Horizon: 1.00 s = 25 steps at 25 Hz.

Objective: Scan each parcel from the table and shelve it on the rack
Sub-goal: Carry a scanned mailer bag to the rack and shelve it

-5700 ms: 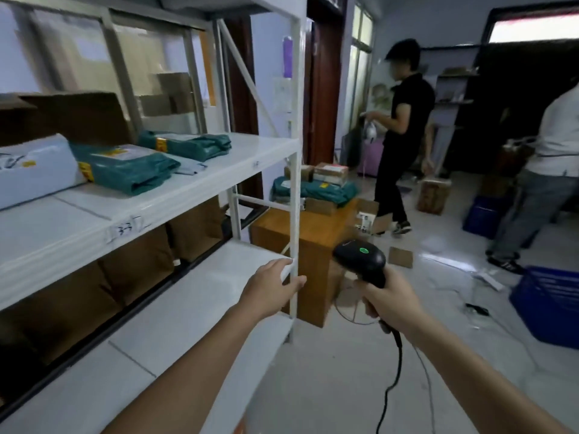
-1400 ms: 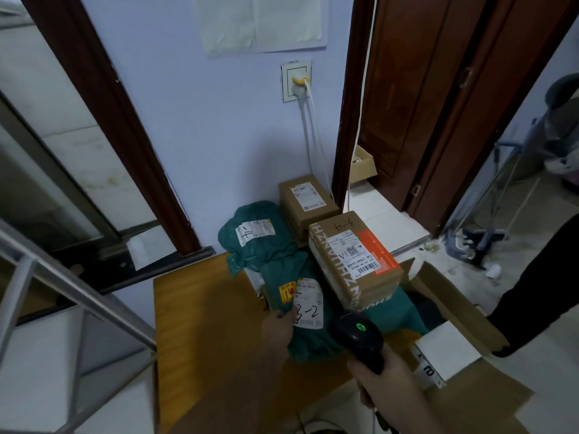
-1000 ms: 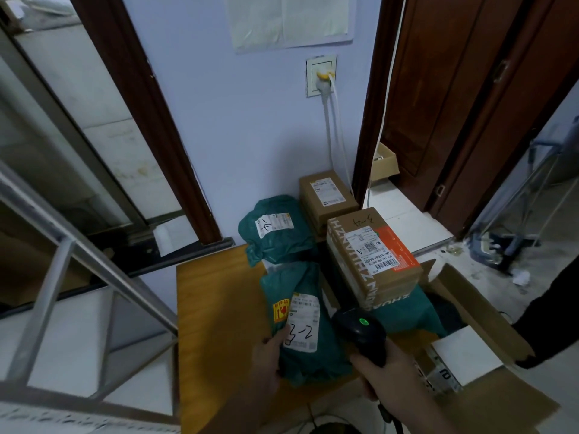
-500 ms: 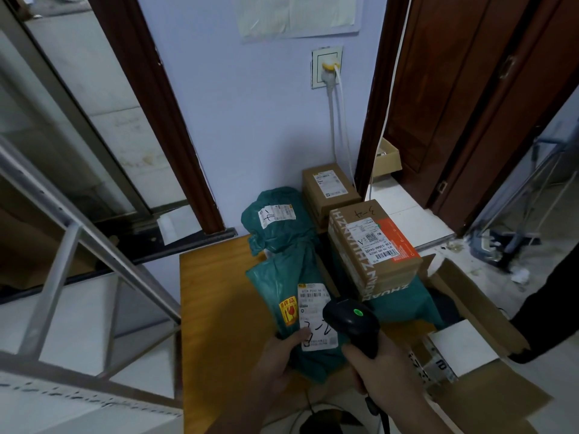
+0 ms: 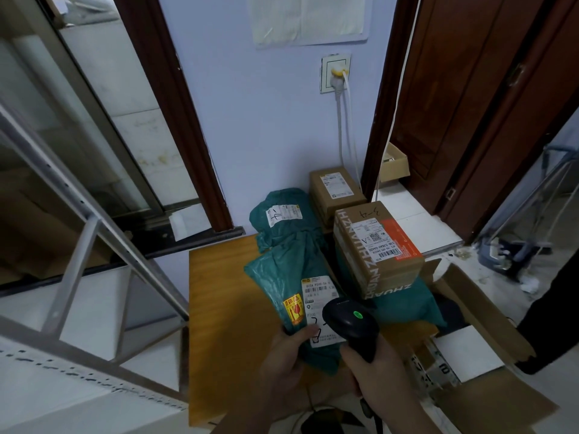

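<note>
A white plug (image 5: 337, 72) sits in a wall socket (image 5: 334, 74) below a taped paper sheet (image 5: 308, 18), beside a brown door (image 5: 488, 98).

The table (image 5: 225, 324) at centre is smooth yellowish wood. The bags (image 5: 282, 270) on it are green, crinkled, slightly glossy plastic with paper labels. The boxes (image 5: 376, 270) are matt brown cardboard. The scanner (image 5: 351, 324) is glossy black plastic. The rack (image 5: 94, 233), left, is pale painted metal.

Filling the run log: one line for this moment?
step: scanning | left hand: holds green mailer | right hand: aims scanner at label | shelved: no
</note>
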Each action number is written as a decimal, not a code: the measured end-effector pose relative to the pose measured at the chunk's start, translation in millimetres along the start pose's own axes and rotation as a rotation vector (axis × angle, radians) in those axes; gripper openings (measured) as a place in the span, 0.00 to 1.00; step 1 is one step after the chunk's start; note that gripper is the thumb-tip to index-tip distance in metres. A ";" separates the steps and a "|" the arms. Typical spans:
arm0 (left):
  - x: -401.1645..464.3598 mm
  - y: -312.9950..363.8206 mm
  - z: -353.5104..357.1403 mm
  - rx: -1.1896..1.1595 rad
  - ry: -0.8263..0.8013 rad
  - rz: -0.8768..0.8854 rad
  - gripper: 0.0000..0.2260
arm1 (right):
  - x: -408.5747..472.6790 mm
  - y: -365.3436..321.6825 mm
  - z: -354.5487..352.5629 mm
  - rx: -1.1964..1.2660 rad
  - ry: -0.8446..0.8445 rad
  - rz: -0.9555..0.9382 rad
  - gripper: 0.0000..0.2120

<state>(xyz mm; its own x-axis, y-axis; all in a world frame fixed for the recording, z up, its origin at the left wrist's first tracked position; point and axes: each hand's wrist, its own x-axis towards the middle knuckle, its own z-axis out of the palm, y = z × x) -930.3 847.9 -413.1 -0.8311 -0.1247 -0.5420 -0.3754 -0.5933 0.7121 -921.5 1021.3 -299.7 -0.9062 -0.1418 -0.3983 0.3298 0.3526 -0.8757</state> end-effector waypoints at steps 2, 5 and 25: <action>-2.4 -2.9 1.2 0.001 0.003 0.024 0.25 | -5.2 -3.3 -2.2 0.015 0.007 -0.007 0.07; -7.8 -5.2 5.2 0.022 0.027 0.067 0.24 | -10.9 -7.7 -8.3 0.008 0.009 -0.038 0.06; -73.3 4.0 28.7 -0.012 0.077 0.255 0.43 | -68.0 -24.7 -14.3 -0.116 -0.126 -0.127 0.08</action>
<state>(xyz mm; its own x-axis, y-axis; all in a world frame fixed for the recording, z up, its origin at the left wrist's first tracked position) -882.6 877.5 -357.7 -0.8642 -0.3316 -0.3785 -0.1527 -0.5440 0.8251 -871.8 1035.5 -247.1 -0.8959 -0.3039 -0.3240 0.1757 0.4274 -0.8868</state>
